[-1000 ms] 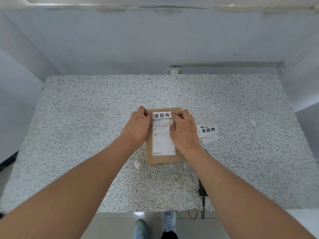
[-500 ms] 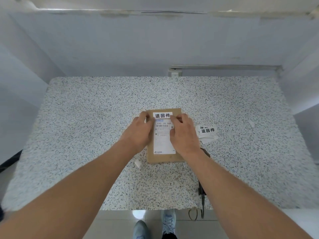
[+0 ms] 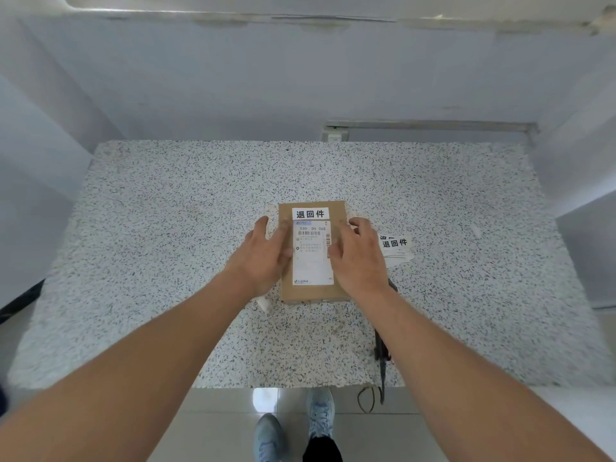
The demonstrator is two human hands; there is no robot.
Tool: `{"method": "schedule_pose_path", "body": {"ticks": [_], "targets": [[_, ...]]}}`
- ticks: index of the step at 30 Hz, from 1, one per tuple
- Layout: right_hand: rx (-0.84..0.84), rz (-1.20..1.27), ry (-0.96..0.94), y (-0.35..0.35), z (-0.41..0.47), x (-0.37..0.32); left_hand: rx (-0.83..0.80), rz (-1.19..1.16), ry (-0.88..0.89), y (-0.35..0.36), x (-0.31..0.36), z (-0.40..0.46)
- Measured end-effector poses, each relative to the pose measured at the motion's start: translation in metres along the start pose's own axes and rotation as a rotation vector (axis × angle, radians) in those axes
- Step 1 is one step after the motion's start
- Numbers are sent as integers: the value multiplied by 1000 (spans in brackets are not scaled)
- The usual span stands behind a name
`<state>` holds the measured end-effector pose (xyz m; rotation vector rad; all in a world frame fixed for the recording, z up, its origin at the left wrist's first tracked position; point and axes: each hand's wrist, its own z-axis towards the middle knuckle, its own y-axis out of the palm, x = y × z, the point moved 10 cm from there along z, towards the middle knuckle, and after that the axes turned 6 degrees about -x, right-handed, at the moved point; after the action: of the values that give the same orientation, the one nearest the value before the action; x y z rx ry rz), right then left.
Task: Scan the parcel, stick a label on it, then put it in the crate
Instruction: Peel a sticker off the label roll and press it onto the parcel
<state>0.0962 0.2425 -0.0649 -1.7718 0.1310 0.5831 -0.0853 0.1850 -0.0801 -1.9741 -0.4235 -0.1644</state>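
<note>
A flat brown cardboard parcel (image 3: pixel 313 296) lies on the speckled table (image 3: pixel 166 228), with a white shipping slip on top. A white label with black characters (image 3: pixel 310 214) is stuck flat across its far end. My left hand (image 3: pixel 263 255) rests at the parcel's left edge, fingers spread, thumb over the cardboard. At the right edge my right hand (image 3: pixel 360 258) lies with its thumb on the slip. Neither hand touches the label. No crate is in view.
A small stack of the same labels (image 3: pixel 395 243) lies just right of the parcel. A black scanner with its cable (image 3: pixel 380 355) sits under my right forearm near the front edge. Paper scraps (image 3: pixel 263 305) lie by the parcel. Walls enclose three sides.
Both hands have let go of the label and drawn back toward me, sliding outward to the parcel's sides. The label now lies uncovered on the parcel.
</note>
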Motion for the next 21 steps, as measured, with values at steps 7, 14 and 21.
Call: {"method": "schedule_pose_path", "body": {"ticks": [7,14,21], "targets": [[-173,117,68,24,-23,17,-88,-24,2,26,-5,-20],[-226,213,38,40,-37,18,-168,-57,40,54,0,-33],[-239,335,47,45,-44,14,-131,-170,81,58,13,-40]]}}
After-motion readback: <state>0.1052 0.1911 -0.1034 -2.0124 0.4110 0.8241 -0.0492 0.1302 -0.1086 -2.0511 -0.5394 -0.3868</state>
